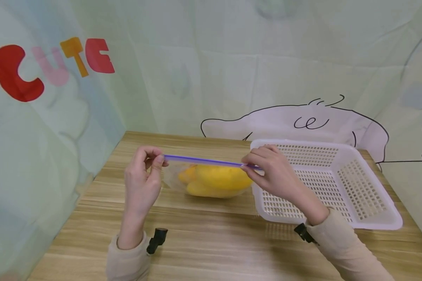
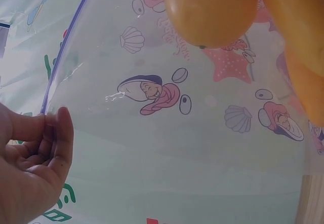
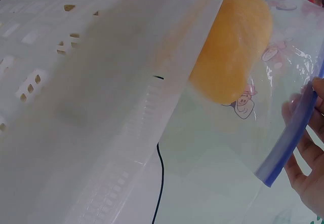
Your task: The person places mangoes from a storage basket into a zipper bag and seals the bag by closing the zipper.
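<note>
A clear zip bag (image 2: pixel 197 143) printed with cartoon shells and starfish stands upright on the table, several yellow mangoes (image 1: pixel 219 178) inside it. Its blue zip strip (image 1: pixel 204 160) runs nearly level along the top, stretched between both hands. My left hand (image 1: pixel 144 177) pinches the left end of the strip between thumb and fingers. Toward the right end, my right hand (image 1: pixel 276 171) pinches the strip, thumb in front and fingers behind. In the right wrist view, a short end of the strip sticks out past the fingers of that hand.
A white plastic basket (image 1: pixel 376 220) with slotted walls stands on the right, close beside the bag and partly under my right forearm. Beneath everything lies a wood-grain table (image 1: pixel 211 246). A printed cloth backdrop (image 1: pixel 225 78) hangs behind and to the left.
</note>
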The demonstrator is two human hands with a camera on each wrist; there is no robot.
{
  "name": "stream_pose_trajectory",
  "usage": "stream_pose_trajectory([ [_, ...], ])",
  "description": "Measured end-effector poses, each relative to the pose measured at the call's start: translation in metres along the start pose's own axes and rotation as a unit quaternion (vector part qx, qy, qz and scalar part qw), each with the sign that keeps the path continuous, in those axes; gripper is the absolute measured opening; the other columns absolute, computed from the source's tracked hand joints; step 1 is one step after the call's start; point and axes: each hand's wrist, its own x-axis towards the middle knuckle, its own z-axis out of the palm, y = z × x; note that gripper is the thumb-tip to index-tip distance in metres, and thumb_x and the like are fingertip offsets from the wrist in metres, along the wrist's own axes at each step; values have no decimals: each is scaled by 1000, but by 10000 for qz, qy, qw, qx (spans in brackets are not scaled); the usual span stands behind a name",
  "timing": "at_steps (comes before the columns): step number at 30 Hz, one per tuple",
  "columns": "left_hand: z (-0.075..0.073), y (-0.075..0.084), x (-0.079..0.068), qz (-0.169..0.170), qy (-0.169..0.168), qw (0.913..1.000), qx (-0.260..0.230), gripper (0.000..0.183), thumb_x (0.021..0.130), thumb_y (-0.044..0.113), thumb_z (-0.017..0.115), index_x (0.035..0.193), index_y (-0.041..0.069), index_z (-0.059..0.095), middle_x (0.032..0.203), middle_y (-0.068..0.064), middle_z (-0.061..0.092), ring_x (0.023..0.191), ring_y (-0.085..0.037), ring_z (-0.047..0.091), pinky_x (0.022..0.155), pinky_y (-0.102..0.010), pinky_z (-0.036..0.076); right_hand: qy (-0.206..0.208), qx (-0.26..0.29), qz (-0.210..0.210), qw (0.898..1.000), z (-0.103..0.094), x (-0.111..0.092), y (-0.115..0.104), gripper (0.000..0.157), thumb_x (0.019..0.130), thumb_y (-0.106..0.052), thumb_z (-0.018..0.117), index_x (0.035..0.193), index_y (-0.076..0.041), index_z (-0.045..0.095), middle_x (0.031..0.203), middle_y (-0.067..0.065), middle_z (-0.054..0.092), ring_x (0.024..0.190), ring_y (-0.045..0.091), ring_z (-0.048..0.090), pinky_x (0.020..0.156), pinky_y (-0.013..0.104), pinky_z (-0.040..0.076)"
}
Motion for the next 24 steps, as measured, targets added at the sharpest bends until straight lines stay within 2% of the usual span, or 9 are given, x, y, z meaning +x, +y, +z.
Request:
stream_pose_trajectory([
  [11, -1, 0, 1, 28, 21, 10000, -15, 6, 91, -6, 56, 93, -11, 55, 82, -18, 60, 74, 7, 57, 73, -5, 49, 59, 3, -29, 10000, 1, -2, 2, 5, 84, -17, 71, 87, -15, 69, 82, -5, 69, 79, 11, 60, 87, 38, 45],
  [24, -1, -1, 1, 8, -7, 10000, 41, 5, 92, -6, 55, 93, -11, 55, 82, -18, 60, 74, 8, 57, 73, -4, 49, -10, 17, 77, 10000, -1, -6, 5, 8, 83, -17, 73, 90, -14, 70, 86, -4, 71, 85, 14, 63, 88, 39, 46],
])
